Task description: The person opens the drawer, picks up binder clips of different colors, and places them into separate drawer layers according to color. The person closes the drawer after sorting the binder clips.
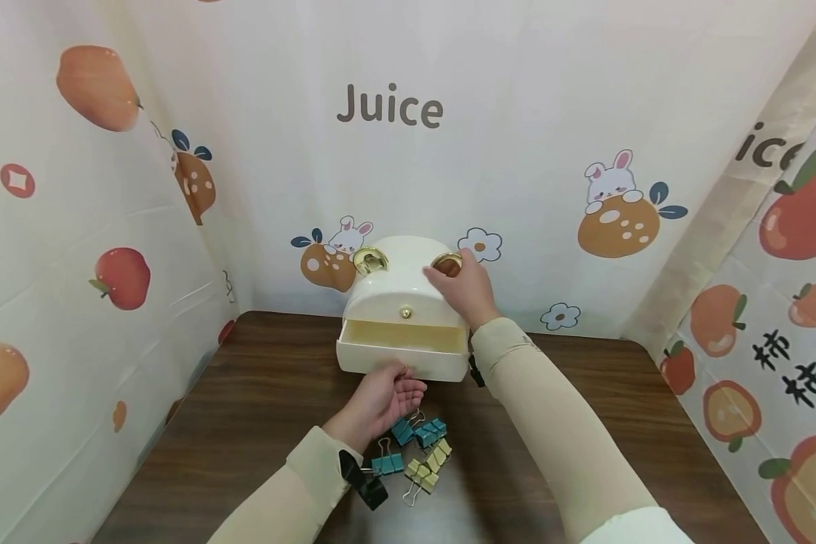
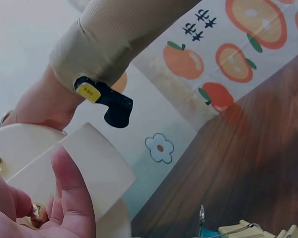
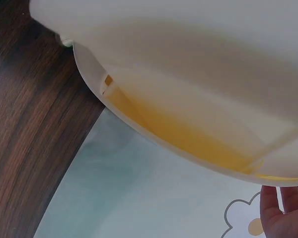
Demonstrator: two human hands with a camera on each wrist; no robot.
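The head view is bright, with pale glare on the table (image 1: 489, 468) below the left hand (image 1: 381, 400). Wrist views look dimmer; above the right hand (image 3: 285, 213), the box (image 3: 164, 29) blurs.

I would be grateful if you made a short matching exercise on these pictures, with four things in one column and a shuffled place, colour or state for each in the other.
Things
1. Left hand
2. Right hand
3. Lower drawer
4. Binder clips

Places, colours and states
A. Standing open, below a closed drawer
B. Some blue, some pale yellow
C. At a gold knob on a drawer front
D. On top of the white box, at a gold-rimmed ornament

Right pairs
1-C, 2-D, 3-A, 4-B
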